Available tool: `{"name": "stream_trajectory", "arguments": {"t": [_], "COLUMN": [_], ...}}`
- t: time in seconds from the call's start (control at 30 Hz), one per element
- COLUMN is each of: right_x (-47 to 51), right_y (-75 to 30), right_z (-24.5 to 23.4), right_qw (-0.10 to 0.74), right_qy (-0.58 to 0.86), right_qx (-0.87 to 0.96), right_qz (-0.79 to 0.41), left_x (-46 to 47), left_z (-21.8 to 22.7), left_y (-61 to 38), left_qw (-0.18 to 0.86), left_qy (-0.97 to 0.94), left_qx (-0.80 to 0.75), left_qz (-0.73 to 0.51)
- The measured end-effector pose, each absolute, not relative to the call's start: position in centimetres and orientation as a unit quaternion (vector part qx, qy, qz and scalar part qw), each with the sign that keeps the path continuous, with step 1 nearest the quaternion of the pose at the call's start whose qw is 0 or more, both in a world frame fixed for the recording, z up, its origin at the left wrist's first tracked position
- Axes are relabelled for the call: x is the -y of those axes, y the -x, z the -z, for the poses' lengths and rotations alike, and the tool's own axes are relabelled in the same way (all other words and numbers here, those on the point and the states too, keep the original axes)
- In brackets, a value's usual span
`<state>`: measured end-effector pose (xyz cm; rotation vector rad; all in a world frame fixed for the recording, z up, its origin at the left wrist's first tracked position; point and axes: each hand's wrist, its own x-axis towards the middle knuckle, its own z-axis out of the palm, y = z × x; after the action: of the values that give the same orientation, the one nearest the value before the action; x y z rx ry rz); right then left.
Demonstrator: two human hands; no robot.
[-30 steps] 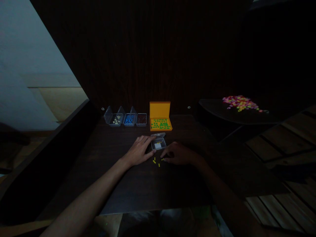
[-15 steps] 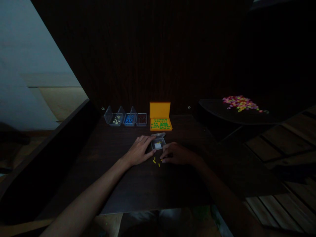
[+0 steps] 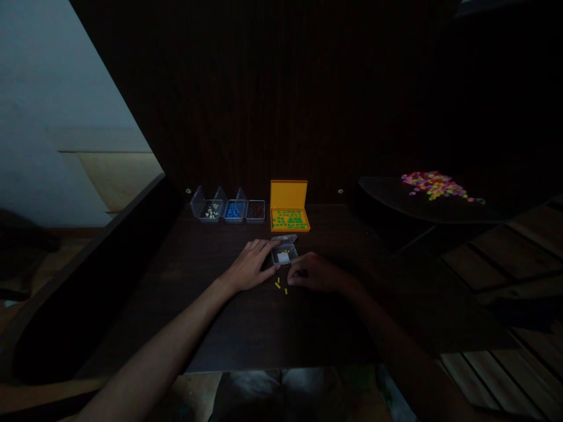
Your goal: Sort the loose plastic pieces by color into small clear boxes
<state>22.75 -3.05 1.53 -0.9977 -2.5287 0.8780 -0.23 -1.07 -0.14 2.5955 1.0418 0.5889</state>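
Observation:
A small clear plastic box [image 3: 276, 255] with its lid [image 3: 288, 239] tipped back stands on the dark table. Inside lie a few small yellow pieces [image 3: 285, 252] and a white square [image 3: 282, 257]. My left hand [image 3: 250, 265] grips the box at its left side, the thumb at the front edge and the fingers by the hinge. Just right of the box, my right hand [image 3: 313, 272] is closed in a pinch low over the table; the yellow piece at its fingertips is hidden now. Several loose yellow pieces [image 3: 278, 286] lie between the hands.
Farther back stand clear boxes of white pieces [image 3: 212, 211], blue pieces [image 3: 234, 210] and dark reddish pieces [image 3: 255, 210]. Beside them is an open orange case [image 3: 288, 193] holding green pieces [image 3: 289, 220]. A colourful pile [image 3: 435, 184] lies on a side shelf [image 3: 382, 193] at right.
My right fingertips have closed over the yellow piece they were touching, which no longer shows on the table. My left hand stays at the box. The view has shifted slightly.

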Motion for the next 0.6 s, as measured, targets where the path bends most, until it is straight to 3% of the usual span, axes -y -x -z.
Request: {"name": "stream_trajectory", "arguments": {"t": [0.17, 0.33, 0.6], "right_x": [2.5, 1.3, 0.0], "right_y": [-23.3, -23.5, -23.5], "right_z": [-1.2, -0.4, 0.0], "right_qw": [0.223, 0.282, 0.235], "right_qy": [0.332, 0.428, 0.475], "right_qx": [0.856, 0.807, 0.789], "right_qz": [-0.326, -0.293, -0.312], "left_x": [1.0, 0.9, 1.1], "left_z": [0.2, 0.3, -0.1], "left_y": [0.4, 0.5, 0.5], "left_qw": [0.146, 0.144, 0.139], "left_qy": [-0.896, -0.9, -0.907], "left_qx": [-0.362, -0.353, -0.342], "left_qz": [-0.211, -0.21, -0.204]}}
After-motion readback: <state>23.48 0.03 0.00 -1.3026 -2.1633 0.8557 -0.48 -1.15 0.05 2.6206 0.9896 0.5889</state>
